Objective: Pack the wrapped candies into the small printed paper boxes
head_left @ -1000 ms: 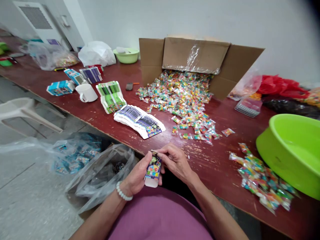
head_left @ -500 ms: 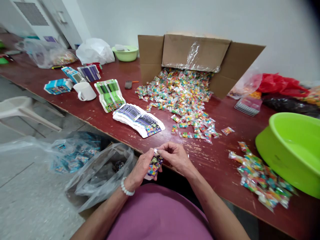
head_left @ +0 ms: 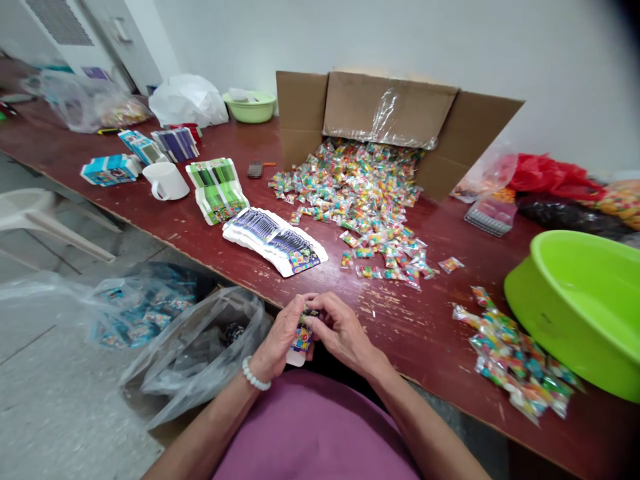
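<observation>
At the near edge of the red table [head_left: 430, 333], both my hands hold one small printed paper box [head_left: 301, 339], dark with bright cartoon colours and a white bottom flap. My left hand [head_left: 279, 337], with a white bead bracelet at the wrist, wraps round the box from the left. My right hand [head_left: 340, 328] has its fingers curled over the box's top end. A fanned stack of flat dark boxes [head_left: 275, 240] lies just beyond my hands. A big pile of small candy packets [head_left: 360, 193] spills from an opened cardboard carton [head_left: 390, 113].
A green basin [head_left: 580, 300] sits at the right with a smaller heap of candy packets [head_left: 510, 360] beside it. Green flat boxes [head_left: 217, 190], a white mug [head_left: 165, 181] and blue boxes [head_left: 107, 170] lie to the left. Clear plastic bags [head_left: 200, 347] hang below the table edge.
The box has been turned and drawn lower between my hands. My right fingers have closed further over its top end. The view shifted slightly.
</observation>
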The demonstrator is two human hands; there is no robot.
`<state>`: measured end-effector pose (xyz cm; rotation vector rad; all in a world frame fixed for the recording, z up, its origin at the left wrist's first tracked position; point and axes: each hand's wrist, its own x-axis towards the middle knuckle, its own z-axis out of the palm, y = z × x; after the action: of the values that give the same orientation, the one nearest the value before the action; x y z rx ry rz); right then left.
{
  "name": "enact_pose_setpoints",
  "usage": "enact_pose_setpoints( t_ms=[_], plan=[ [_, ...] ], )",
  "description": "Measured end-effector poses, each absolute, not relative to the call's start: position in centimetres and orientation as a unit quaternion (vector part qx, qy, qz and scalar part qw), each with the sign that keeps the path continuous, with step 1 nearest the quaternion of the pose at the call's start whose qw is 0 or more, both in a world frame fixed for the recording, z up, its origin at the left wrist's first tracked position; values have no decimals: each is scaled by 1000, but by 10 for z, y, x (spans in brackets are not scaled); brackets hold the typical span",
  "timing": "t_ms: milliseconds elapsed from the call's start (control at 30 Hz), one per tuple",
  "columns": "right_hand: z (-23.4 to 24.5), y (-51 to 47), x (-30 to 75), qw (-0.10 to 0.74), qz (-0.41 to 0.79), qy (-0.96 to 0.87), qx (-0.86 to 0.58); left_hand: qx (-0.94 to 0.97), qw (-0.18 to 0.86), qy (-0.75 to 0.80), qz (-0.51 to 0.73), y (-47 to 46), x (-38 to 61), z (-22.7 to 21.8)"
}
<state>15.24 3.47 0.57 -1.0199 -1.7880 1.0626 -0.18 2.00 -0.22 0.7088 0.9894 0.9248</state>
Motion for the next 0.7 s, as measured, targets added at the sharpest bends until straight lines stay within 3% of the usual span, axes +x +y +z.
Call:
enact_pose_setpoints(
  t_ms=[67, 133, 267, 433, 700],
  plan=[
    [2, 54, 161, 379, 370, -717, -453, 318, 726, 433, 429, 24, -2, -3],
    [-1, 81, 173, 363, 246, -704, -559, 306, 726, 429, 442, 28, -5, -1],
    [-6, 128, 188, 199, 81, -645, -734, 333, 697, 453, 445, 33, -17, 6],
    [-15, 140, 190, 184, 115, -647, -731, 367, 681, 471, 425, 36, -36, 9],
    [-12, 126, 205, 284, 248, -633, -676, 390, 638, 523, 409, 49, -55, 8]
  ],
)
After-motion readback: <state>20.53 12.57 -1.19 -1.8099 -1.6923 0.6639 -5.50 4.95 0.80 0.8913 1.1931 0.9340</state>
